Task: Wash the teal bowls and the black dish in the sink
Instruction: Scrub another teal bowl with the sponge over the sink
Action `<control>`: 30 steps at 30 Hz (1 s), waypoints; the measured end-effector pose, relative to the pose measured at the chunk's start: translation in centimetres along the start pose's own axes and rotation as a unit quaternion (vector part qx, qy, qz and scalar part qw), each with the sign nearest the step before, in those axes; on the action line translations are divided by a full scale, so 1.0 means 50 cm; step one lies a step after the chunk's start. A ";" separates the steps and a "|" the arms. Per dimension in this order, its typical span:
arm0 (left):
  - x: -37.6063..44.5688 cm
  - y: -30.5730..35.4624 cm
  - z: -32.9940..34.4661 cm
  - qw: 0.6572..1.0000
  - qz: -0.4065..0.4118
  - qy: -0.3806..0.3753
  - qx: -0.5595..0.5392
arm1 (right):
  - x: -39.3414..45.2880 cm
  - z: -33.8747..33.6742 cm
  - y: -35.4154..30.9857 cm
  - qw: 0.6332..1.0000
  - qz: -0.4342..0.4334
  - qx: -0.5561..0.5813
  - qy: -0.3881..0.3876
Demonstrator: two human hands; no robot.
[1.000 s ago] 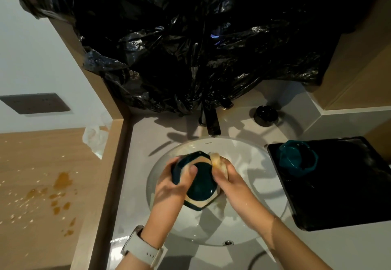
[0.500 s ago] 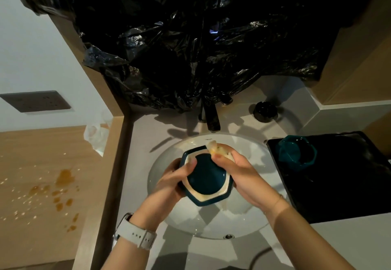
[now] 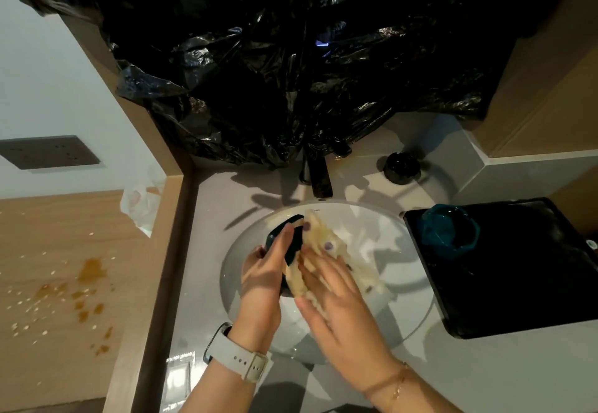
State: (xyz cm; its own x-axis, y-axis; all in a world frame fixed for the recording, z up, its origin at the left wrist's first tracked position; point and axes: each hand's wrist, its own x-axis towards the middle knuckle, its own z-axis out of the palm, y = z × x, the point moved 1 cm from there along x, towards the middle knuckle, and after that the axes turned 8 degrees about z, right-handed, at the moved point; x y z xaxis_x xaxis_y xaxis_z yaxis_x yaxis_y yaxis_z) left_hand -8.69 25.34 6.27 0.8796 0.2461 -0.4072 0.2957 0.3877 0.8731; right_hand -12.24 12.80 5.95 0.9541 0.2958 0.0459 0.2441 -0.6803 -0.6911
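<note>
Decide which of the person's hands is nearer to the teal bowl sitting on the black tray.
Right. The right hand presses a cloth over the sink, on the side toward the tray and bowl; the left hand is farther left.

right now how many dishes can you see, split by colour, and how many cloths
teal bowls: 2, one held in the left hand over the sink at, one on the black tray at
black dish: 1, behind the sink
pale cloth: 1, under the right hand
total: 4
</note>
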 end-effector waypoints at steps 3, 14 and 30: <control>-0.007 -0.013 0.008 1.000 -0.011 -0.015 0.002 | 0.046 -0.026 0.005 0.999 0.008 -0.044 -0.021; 0.000 -0.018 0.002 0.998 -0.017 0.053 -0.043 | 0.046 -0.017 0.014 0.993 -0.019 -0.042 -0.108; 0.016 -0.013 -0.024 0.996 -0.033 0.085 -0.001 | 0.049 -0.048 0.040 0.994 -0.057 -0.066 -0.072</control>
State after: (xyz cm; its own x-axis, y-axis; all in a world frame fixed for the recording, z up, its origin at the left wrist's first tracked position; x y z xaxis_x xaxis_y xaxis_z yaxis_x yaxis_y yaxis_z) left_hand -8.62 26.36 5.07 0.7824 0.3669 -0.5032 0.3495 0.4101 0.8424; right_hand -9.01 10.57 6.40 0.8862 0.4632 0.0082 0.3796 -0.7160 -0.5859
